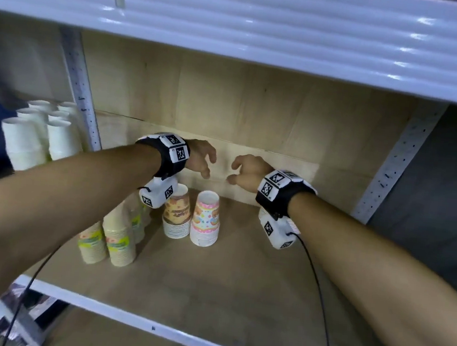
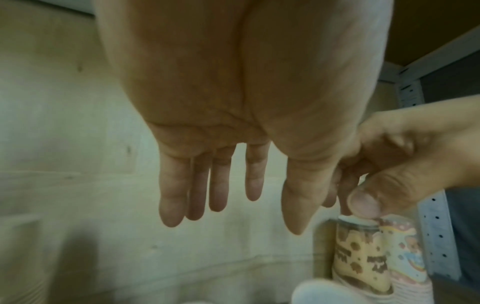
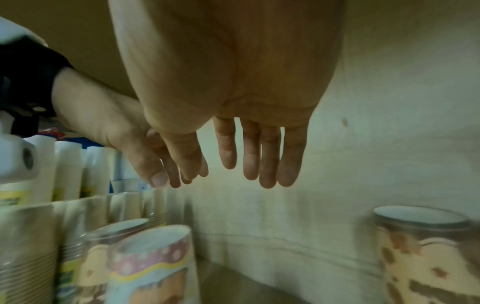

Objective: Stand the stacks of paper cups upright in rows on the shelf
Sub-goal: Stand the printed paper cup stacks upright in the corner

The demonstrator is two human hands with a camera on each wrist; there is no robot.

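Observation:
Upside-down stacks of paper cups stand on the wooden shelf [image 1: 238,286]: a brown-patterned stack [image 1: 177,212] and a pink-patterned stack [image 1: 206,219] side by side, with green-and-yellow stacks [image 1: 118,241] in a row to their left. My left hand [image 1: 203,159] and right hand [image 1: 245,172] hover above and behind the two middle stacks, fingers relaxed and spread, holding nothing. In the left wrist view my left fingers [image 2: 221,185] hang straight. In the right wrist view my right fingers [image 3: 259,154] hang loose, and another brown-patterned stack [image 3: 426,257] stands to the right.
White cup stacks [image 1: 37,133] stand beyond the left metal upright [image 1: 80,92]. A white upper shelf [image 1: 238,19] overhangs closely. The right upright [image 1: 398,159] bounds the bay. Bare board lies between the stacks and the white front edge [image 1: 149,325].

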